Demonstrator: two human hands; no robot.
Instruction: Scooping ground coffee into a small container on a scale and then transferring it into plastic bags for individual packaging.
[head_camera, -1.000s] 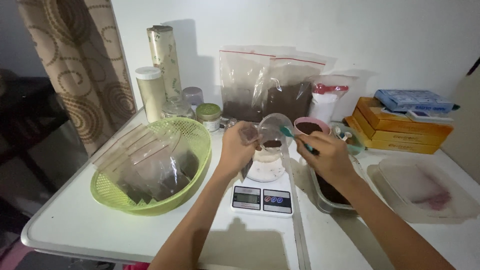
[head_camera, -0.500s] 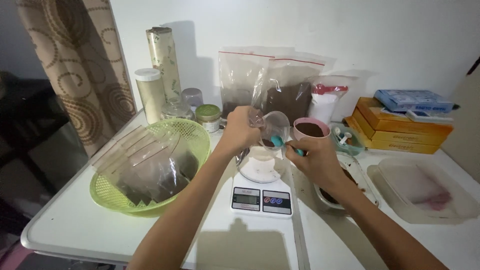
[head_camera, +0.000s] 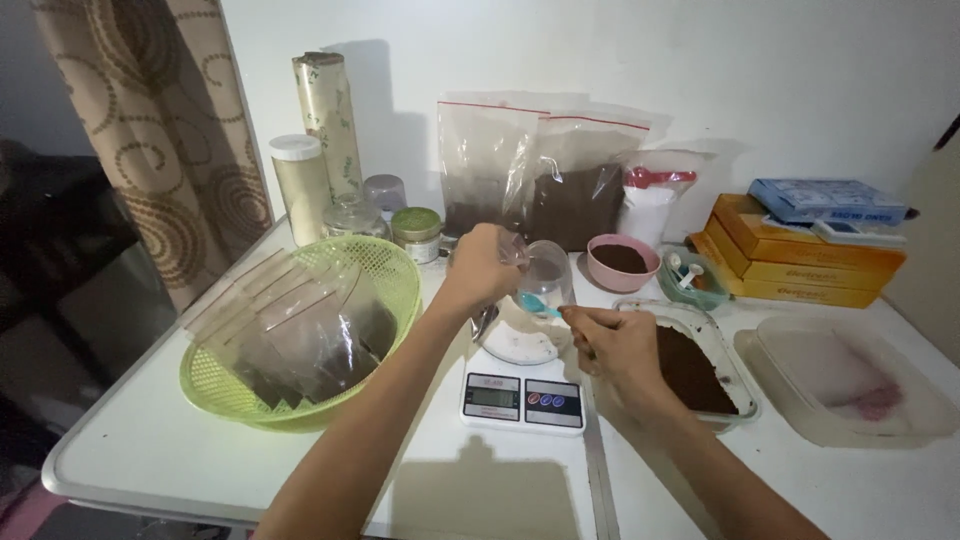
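Observation:
My left hand (head_camera: 482, 268) holds a small clear plastic bag (head_camera: 540, 282) open above the white dish on a digital kitchen scale (head_camera: 522, 396). My right hand (head_camera: 615, 345) grips a small teal spoon (head_camera: 535, 304) whose bowl sits at the bag's mouth. Just right of that hand lies a clear rectangular tray of dark brown powder (head_camera: 700, 372). What the spoon carries is not visible.
A green mesh basket (head_camera: 398, 275) with several clear bags sits at left. Behind are jars (head_camera: 416, 230), a tall canister (head_camera: 300, 185), large zip bags of brown powder (head_camera: 575, 195), a pink bowl (head_camera: 622, 262), a teal bowl (head_camera: 690, 280), stacked boxes (head_camera: 800, 255) and an empty clear tub (head_camera: 850, 385) at right.
My right hand has moved down and left from the pink bowl, bringing the spoon to the bag. My left hand with the bag has shifted slightly lower over the scale.

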